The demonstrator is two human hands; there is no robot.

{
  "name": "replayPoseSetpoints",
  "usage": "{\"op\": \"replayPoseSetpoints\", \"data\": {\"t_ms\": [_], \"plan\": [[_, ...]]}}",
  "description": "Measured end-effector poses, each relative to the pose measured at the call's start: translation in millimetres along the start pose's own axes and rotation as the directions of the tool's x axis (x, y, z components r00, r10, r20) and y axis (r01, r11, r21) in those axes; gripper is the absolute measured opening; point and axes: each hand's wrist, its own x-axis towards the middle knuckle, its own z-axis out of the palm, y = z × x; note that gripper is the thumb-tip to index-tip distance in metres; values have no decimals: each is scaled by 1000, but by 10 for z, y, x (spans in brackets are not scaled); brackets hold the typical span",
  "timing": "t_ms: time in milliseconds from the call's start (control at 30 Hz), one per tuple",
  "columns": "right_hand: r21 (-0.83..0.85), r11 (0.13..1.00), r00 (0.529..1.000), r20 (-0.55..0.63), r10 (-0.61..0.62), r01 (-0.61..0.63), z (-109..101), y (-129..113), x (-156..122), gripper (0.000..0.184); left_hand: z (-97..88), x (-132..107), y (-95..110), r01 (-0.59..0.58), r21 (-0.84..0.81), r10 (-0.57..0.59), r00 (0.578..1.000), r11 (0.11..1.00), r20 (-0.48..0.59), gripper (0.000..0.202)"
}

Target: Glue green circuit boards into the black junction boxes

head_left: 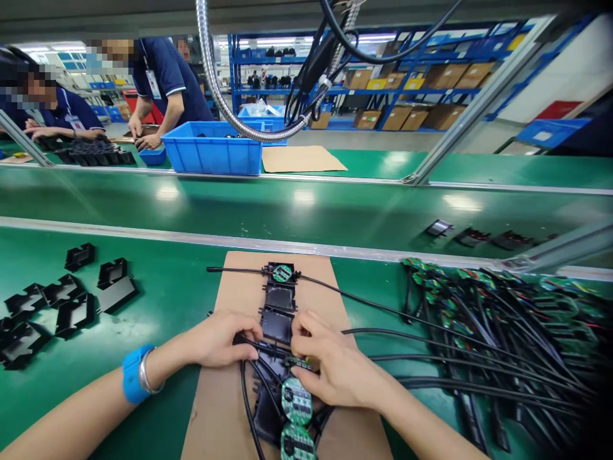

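A column of black plastic housings runs down the cardboard sheet before me. In the farthest housing sits a round green circuit board, with black cable on both sides. My left hand pinches a black cable at the column's left edge. Opposite it, my right hand grips a small green circuit board, seen nearly edge-on and partly hidden by the fingers. Closer to me, a round circuit board and another circuit board lie over the nearer housings among black cables.
Loose black housings lie on the green table at left. At right is a heap of cabled circuit boards. Beyond the metal rail stands a blue bin; a flexible metal conduit hangs overhead. Co-workers work at the far left.
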Motion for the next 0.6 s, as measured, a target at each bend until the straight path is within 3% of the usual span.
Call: {"op": "replayPoseSetpoints", "data": {"t_ms": [67, 167, 267, 433, 533, 600], "plan": [[87, 996, 999, -36, 2, 1, -66, 88, 45, 14, -57, 26, -15, 55, -4, -55, 996, 998, -64, 11], [144, 988, 988, -135, 78, -58, -184, 308, 164, 38, -175, 144, -90, 168, 89, -139, 955, 982, -264, 17], [34, 995, 976, -192, 100, -95, -186, 546, 292, 22, -217, 302, -234, 240, 183, -155, 909, 953, -387, 19], [-108, 991, 966, -256, 48, -78, 16, 734, 379, 20, -104, 409, -387, 231, 318, -82, 904, 920, -420, 16], [-158, 981, 946, -319, 56, -111, 54, 591, 282, 24, -47, 304, -312, 187, 363, -22, 910, 913, -413, 20], [-154, 983, 954, -296, 51, -100, 42, 382, 146, 20, -18, 186, -219, 79, 349, 39, 947, 934, -320, 18]]}}
